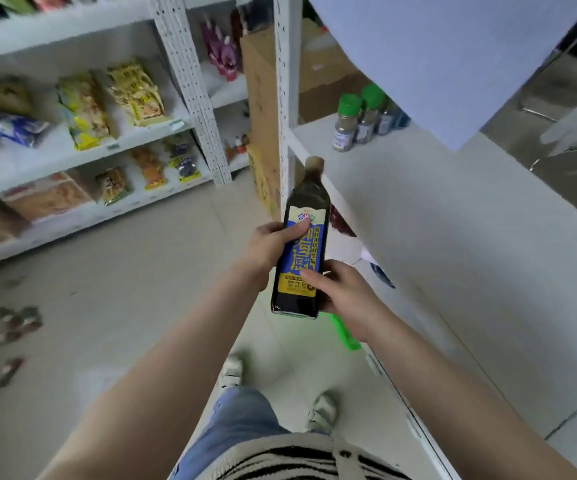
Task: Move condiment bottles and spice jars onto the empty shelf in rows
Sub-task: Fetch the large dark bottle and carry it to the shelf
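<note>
1. The white shelf (453, 216) on the person's right was mostly bare, so by my reading the task was at an early stage, with most of the rows not yet built.
2. A short line of green-capped spice jars (347, 123) already stood at its far end, one behind another; how many followed the first three was hard to tell.
3. A dark sauce bottle (302, 251) with a blue and yellow label was held in the air just in front of the shelf edge, cap pointing away, not yet set down.
4. The left hand (269, 247) curled round its upper label, thumb across the front.
5. The right hand (340, 294) gripped its lower part, fingers wrapped behind.
6. More small items (13, 327) lay blurred on the floor at the left, possibly more stock, though I could not identify them.
7. A green object (344, 334) below the right wrist was largely hidden.
</note>
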Motion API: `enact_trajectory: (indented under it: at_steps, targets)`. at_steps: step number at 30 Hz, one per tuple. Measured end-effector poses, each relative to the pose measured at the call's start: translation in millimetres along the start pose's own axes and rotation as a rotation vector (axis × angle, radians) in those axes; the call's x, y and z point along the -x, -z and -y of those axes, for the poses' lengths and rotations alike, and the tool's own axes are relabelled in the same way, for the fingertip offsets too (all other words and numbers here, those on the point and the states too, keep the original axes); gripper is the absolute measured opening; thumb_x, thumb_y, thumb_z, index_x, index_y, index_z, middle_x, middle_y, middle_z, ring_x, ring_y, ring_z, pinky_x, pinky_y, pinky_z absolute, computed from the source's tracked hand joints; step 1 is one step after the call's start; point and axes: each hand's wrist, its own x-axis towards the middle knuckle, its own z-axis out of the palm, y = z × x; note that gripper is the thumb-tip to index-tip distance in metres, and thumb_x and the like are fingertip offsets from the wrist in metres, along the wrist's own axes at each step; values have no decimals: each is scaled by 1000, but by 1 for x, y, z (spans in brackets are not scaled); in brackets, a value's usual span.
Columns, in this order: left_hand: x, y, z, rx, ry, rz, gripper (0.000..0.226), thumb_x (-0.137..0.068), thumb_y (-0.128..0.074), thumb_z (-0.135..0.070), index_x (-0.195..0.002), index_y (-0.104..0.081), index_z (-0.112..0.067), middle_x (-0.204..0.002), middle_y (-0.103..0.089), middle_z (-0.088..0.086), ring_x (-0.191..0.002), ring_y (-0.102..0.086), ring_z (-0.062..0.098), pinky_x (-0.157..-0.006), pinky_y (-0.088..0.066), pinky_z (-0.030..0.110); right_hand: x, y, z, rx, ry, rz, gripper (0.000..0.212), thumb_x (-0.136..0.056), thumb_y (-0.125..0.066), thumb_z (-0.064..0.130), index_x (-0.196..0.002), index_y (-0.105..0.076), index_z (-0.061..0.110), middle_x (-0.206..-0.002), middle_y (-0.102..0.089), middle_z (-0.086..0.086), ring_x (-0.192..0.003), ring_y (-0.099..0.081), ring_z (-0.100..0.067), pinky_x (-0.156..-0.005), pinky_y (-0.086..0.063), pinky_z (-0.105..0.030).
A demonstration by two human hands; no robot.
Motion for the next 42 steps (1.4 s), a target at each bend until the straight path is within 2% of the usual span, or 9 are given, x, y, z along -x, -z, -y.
enact_trajectory:
  at_steps: [2, 6, 14, 16, 20, 27, 31, 36, 42]
  targets:
    - [6, 42, 4, 31, 15, -90, 47, -77, -75, -37, -108, -65, -3, -87, -74, 5, -68, -70, 15, -55, -52, 20, -10, -35, 4, 64, -17, 86, 31, -84, -70, 25, -108, -61, 8, -107, -70, -17, -92, -71, -26, -68, -58, -30]
    - [18, 130, 15, 140, 48, -233, 45, -77, -75, -37, -109, -64, -6, -86, -74, 3, -67, -69, 12, -64, -50, 23, -32, -113, 7, 176, -68, 243, 21, -84, -70, 23, -101, -62, 12, -97, -70, -6, -82, -70, -15, -65, -57, -25]
    - [34, 316, 14, 220, 50, -424, 48, -75, -77, -35, -111, -63, -6, -96, -74, 7, -79, -70, 18, -80, -56, 33, -83, -291, 10, 292, -124, 444, 16, -84, -69, 19, -98, -62, 14, -90, -72, -1, -76, -70, -12, -63, -54, -23]
    - [36, 364, 6, 230, 35, -454, 47, -76, -77, -34, -111, -64, -6, -96, -74, 7, -77, -69, 17, -73, -55, 30, -98, -338, 15, 307, -112, 489, 16, -84, -70, 19, -98, -62, 14, -93, -72, -3, -78, -70, -14, -65, -56, -26]
    - [37, 441, -18, 233, 10, -516, 39, -78, -75, -32, -108, -66, -8, -92, -74, 4, -72, -68, 15, -67, -52, 25, -128, -419, 29, 329, -105, 556, 19, -84, -70, 20, -100, -64, 13, -105, -72, -12, -90, -70, -24, -86, -57, -42]
    - [13, 530, -60, 280, -10, -568, 28, -81, -73, -34, -99, -66, -13, -94, -75, 4, -74, -70, 15, -65, -53, 25, -183, -508, 71, 387, -78, 619, 17, -83, -71, 18, -97, -63, 14, -95, -73, -5, -81, -71, -15, -72, -59, -29]
    - [-20, 571, -82, 310, -24, -594, 32, -81, -72, -34, -104, -65, -12, -93, -74, 3, -75, -70, 15, -64, -52, 24, -231, -547, 93, 435, -80, 650, 20, -82, -72, 17, -99, -63, 12, -101, -72, -10, -85, -70, -19, -77, -59, -34]
    - [-66, 633, -119, 320, -27, -685, 34, -82, -70, -35, -106, -63, -13, -94, -73, 3, -77, -70, 14, -64, -51, 24, -306, -608, 130, 484, -72, 747, 23, -82, -72, 16, -102, -61, 10, -94, -70, -5, -80, -69, -15, -71, -59, -27]
    - [-100, 704, -181, 357, -97, -799, 37, -83, -69, -38, -109, -62, -14, -99, -74, 4, -84, -71, 18, -70, -56, 28, -376, -685, 198, 576, -9, 857, 37, -79, -76, 21, -110, -62, 9, -104, -72, -8, -93, -71, -20, -81, -59, -35]
